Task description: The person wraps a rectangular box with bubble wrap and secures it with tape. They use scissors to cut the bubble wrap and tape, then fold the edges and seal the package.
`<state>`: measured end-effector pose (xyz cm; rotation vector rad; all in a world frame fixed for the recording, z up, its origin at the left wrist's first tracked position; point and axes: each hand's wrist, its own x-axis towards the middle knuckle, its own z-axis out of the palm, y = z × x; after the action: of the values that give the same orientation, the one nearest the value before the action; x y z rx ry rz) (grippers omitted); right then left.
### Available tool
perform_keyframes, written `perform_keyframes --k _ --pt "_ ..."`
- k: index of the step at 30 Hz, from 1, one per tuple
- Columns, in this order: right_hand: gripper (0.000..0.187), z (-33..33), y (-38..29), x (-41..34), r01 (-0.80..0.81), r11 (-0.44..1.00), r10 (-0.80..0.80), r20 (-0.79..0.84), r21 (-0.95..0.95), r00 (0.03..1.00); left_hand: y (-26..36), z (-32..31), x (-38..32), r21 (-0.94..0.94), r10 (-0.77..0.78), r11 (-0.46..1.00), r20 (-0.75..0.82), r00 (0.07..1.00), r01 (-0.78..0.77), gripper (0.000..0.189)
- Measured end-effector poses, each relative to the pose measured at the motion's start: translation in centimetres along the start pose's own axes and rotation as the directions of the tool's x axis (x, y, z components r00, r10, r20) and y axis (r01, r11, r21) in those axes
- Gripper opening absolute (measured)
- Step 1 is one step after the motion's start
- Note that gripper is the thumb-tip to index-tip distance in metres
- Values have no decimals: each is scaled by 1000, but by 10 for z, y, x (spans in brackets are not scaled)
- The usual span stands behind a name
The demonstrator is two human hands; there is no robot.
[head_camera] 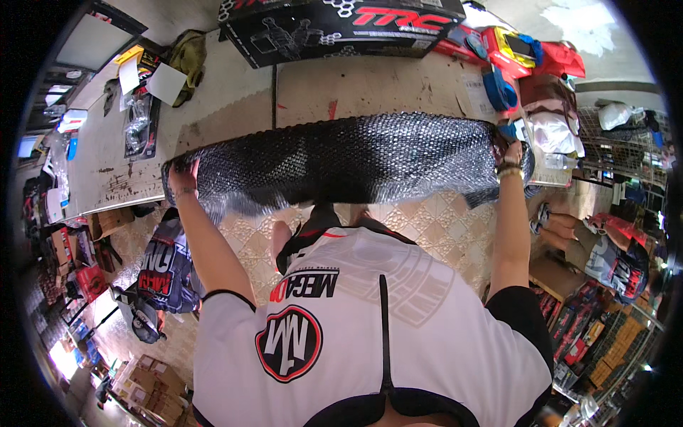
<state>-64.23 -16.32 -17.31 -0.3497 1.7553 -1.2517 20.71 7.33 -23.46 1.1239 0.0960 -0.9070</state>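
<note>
A long sheet of black bubble wrap [341, 160] is stretched across the front edge of the worktable [229, 101], its lower edge hanging over the tiled floor. At its left end my left hand [184, 179] grips it, the fingertips partly hidden by the wrap. My right hand [507, 152] has hold of the opposite end, with a bracelet at the wrist. Beyond the wrap, at the table's far side, stands a large black printed cardboard box [341, 32].
Packaged parts [140, 125] and an olive cloth [189, 61] lie at the table's left. A blue tape roll [499, 91], red boxes [501, 53] and plastic bags [555, 128] are at the right. Other people [168, 267] are on both sides; cartons [147, 384] stand lower left.
</note>
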Motion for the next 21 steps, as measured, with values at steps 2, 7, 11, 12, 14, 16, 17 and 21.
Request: perform_keyframes --k 2,7,11,12,14,16,17,21 --pt "41 38 -14 18 -82 995 82 7 -48 997 2 25 40 -66 -153 986 -10 988 152 48" --pt "40 92 -28 56 -140 980 142 6 -140 990 -16 44 130 66 -177 982 1 984 176 46" --pt "44 115 -35 83 -111 985 113 7 -130 994 -28 69 179 78 -78 994 44 996 74 47" --pt "46 119 -36 88 -114 986 120 47 -125 992 -29 82 183 102 -39 994 -32 999 42 47" --pt "49 128 -38 96 -116 988 119 26 -103 993 -24 117 182 157 56 987 -99 993 -40 48" --pt "54 141 -40 100 -138 984 151 129 -110 980 -16 154 168 267 87 962 -124 988 -51 55" --pt "56 149 -41 101 -146 983 163 158 -114 974 -15 174 159 352 117 935 -160 980 -54 56" --pt "63 202 -53 112 -99 971 166 317 -218 934 -27 270 134 897 579 436 -338 742 69 57"
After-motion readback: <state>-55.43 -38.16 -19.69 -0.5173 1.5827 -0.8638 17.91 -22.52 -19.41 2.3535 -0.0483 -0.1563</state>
